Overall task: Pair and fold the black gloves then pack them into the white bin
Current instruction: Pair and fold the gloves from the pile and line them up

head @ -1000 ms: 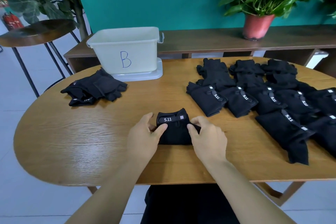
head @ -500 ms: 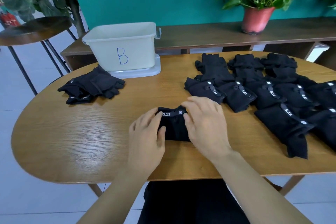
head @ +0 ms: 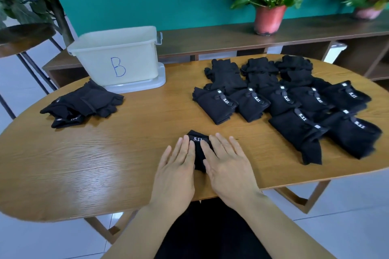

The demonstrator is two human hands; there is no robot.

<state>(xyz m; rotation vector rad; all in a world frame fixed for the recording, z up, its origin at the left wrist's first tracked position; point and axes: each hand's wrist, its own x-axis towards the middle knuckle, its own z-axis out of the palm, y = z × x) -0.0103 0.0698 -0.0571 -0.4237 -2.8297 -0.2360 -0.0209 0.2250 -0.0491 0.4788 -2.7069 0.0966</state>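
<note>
A folded pair of black gloves (head: 197, 145) with a white "5.11" label lies near the front of the wooden table (head: 105, 153). My left hand (head: 176, 166) presses flat on its left half, fingers straight. My right hand (head: 227, 164) presses flat on its right half, so most of the pair is hidden. The white bin (head: 117, 57), marked with a blue "B", stands at the back left of the table on its lid. Several black gloves (head: 284, 101) lie in rows on the right. A small heap of black gloves (head: 82, 104) lies on the left.
Behind the table runs a low wooden shelf (head: 231, 38) with a potted plant (head: 269, 19) on it. A dark round stool (head: 23, 35) stands at the far left. The table's front edge is just below my wrists.
Both hands went from pinching the folded pair at its sides to lying flat on top of it. The pair stays in place.
</note>
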